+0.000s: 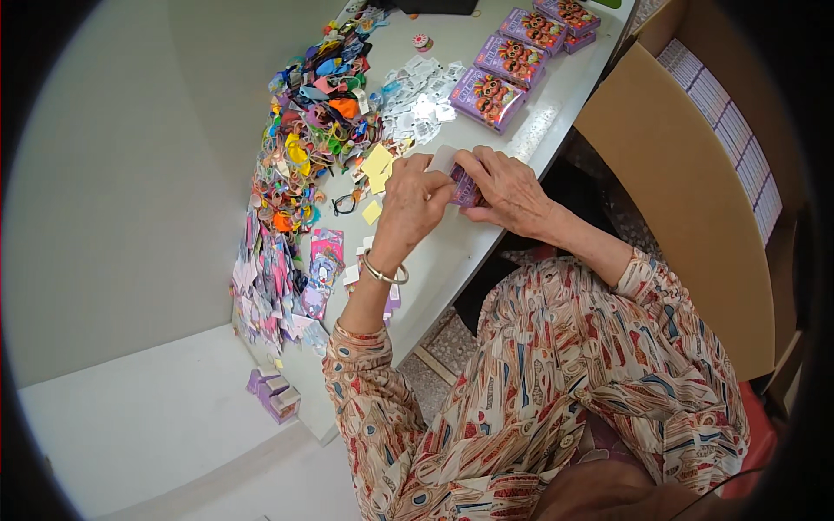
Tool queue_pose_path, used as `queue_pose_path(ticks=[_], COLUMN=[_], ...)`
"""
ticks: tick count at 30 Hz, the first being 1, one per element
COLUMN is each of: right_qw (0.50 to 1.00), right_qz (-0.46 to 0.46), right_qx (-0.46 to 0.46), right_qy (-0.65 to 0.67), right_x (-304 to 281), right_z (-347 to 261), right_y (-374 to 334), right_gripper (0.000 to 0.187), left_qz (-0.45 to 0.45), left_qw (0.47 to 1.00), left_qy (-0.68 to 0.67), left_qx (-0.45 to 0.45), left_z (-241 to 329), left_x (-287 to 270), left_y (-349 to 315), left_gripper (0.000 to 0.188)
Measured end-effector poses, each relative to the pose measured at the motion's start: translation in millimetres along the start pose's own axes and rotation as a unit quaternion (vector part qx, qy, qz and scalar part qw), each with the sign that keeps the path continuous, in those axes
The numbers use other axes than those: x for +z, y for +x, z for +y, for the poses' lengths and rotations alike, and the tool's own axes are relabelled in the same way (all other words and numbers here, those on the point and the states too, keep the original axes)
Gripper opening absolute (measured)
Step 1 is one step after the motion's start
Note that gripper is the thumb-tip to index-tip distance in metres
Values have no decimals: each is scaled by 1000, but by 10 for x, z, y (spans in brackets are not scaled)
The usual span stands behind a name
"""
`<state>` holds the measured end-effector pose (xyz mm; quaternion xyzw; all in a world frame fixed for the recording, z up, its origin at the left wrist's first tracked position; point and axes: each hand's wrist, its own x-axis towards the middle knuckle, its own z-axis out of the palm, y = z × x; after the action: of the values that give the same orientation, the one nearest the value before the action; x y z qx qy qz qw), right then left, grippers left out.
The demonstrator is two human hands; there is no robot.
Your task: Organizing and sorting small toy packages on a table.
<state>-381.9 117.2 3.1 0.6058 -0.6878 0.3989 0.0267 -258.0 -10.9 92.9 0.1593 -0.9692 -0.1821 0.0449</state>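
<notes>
Between both hands, over the table's near edge, is a small purple printed carton (466,188) with a pale flap standing up at its far left end. My right hand (511,193) grips its right side, fingers bent over the top and thumb beneath. My left hand (412,201) is closed at the carton's left side, fingertips curled at the flap; whether anything small is pinched there is hidden. A bracelet (382,269) circles my left wrist. Nearest the left hand lie yellow paper squares (376,163) and a black loop-shaped piece (344,205).
A heap of colourful small trinkets (313,122) runs along the wall, with printed packets (269,286) below it. White slips (423,100) lie mid-table. Several closed purple boxes (491,95) line the far right. An open cardboard box (678,191) stands right; purple cartons (274,395) sit lower left.
</notes>
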Motion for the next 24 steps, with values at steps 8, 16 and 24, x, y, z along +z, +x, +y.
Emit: queue_pose_path(ticks=[8, 16, 24], right_qw=[1000, 999, 1000], right_qz=[-7, -12, -1], right_qx=[17, 14, 8], right_qy=[24, 30, 29], right_x=[-10, -27, -18], right_z=[58, 25, 24], right_y=[5, 39, 25], right_gripper=[83, 80, 79], left_qz=[217, 264, 243], left_qw=[956, 912, 949], left_qy=[-183, -290, -166], left_qx=[-79, -123, -110], left_z=[137, 231, 307], left_x=[168, 700, 646], left_y=[-403, -376, -334], left_gripper=[22, 27, 28])
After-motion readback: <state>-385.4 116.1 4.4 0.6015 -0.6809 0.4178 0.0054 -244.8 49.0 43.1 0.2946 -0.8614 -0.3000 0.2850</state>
